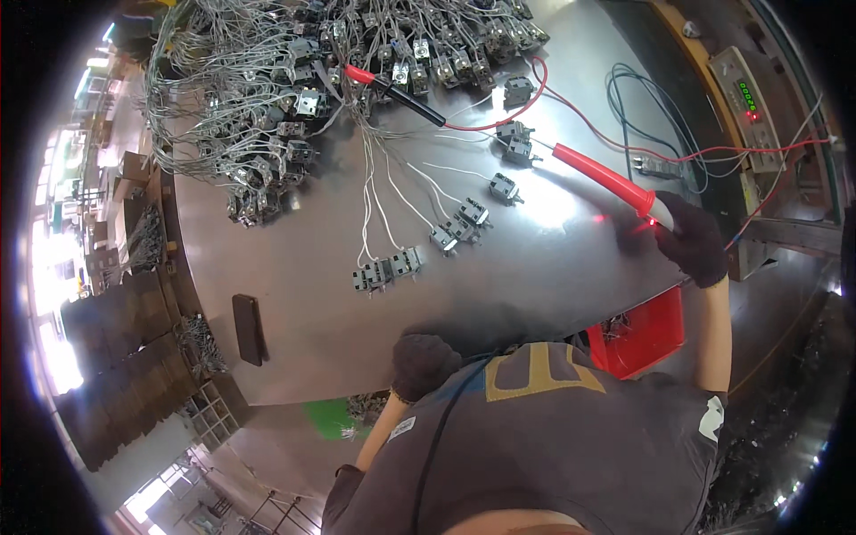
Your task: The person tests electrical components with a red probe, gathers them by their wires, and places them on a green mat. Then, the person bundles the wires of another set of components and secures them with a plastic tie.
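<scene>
My right hand [691, 239], in a dark glove, is closed round the pale end of a red test probe [602, 176]. A red light glows beside its grip. The probe's thin metal tip points at a pair of small grey wired switch-like parts [517, 144]; I cannot tell whether it touches them. My left hand [426, 364], also gloved, rests at the table's near edge as a closed fist with nothing showing in it. Ahead of it lie several similar grey parts [386, 270] with white wires. A black and red probe [408, 100] lies against the heap.
A large heap of wired metal parts [267, 116] covers the table's far left. A meter with a green display [749, 102] stands at the right, with red and grey leads nearby. A dark flat block [249, 330] lies at left. Below the edge is a red bin [655, 337].
</scene>
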